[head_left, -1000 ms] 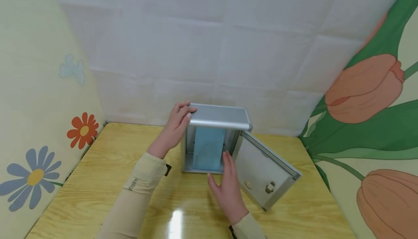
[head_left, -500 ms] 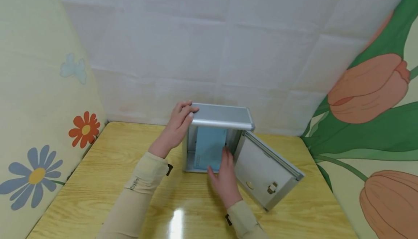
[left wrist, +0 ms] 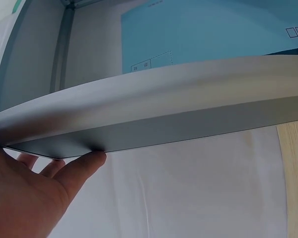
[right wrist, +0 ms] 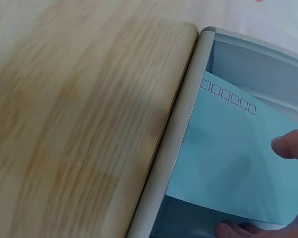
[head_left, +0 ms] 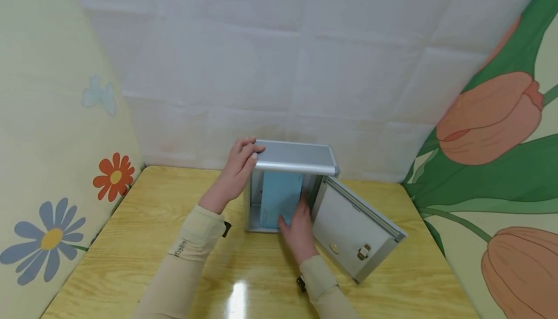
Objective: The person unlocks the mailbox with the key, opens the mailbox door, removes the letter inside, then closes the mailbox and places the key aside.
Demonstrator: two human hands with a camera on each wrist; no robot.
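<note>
Head view, left hand [head_left: 232, 174] resting relaxed atop metal box [head_left: 301, 154], right hand [head_left: 301, 230] loosely spread at blue envelope [head_left: 279, 194] inside.

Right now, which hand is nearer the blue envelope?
The right hand, at the edge of the blue envelope; the left hand rests on top of the box.

Your left sleeve [head_left: 167, 285] is beige, with a broad left cuff [head_left: 201, 223] and dark lettering [head_left: 180, 247] near it, too small to read surely. Your right sleeve [head_left: 333, 300] matches, its right cuff [head_left: 318, 271] also beige. A small black fitting [head_left: 226, 229] shows at your left wrist, another at your right.
</note>
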